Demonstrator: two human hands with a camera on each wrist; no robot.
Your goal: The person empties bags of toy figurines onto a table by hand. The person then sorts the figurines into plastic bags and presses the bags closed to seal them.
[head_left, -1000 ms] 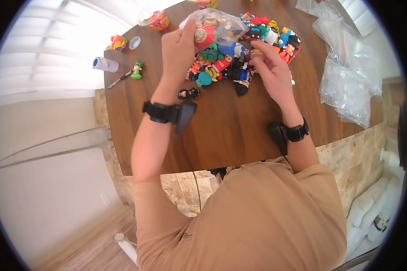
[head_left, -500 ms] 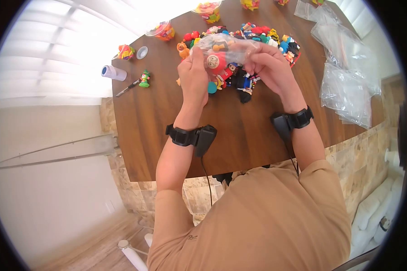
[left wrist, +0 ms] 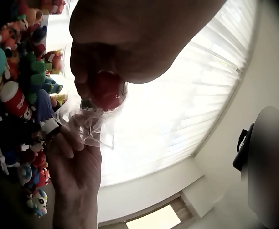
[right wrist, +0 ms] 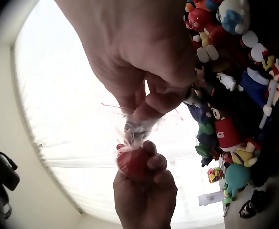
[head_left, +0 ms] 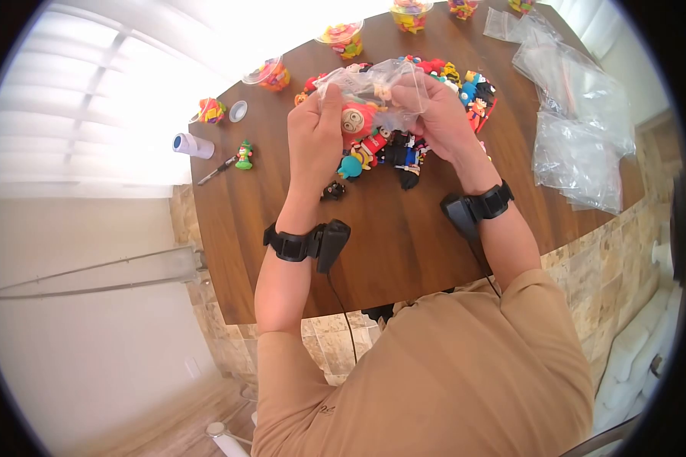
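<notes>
Between both hands is a clear zip bag with small figures inside, raised over a pile of rubber figurines. My left hand grips its left side, thumb on top, around a red figure with round glasses. In the right wrist view that red figure bulges in the plastic under the left fingers. The bag's right side is pinched by my right hand, its fingers bunched on the film. A small black figurine lies apart, near the left wrist.
Tubs of colourful candy line the far table edge. At left are a round lid, a white roll, a pen and a green figurine. Empty clear bags lie spread at right.
My right hand has come up from the figurine pile and taken hold of the bag's right side. The left hand keeps its grip, and the bag has been drawn nearer the body.
</notes>
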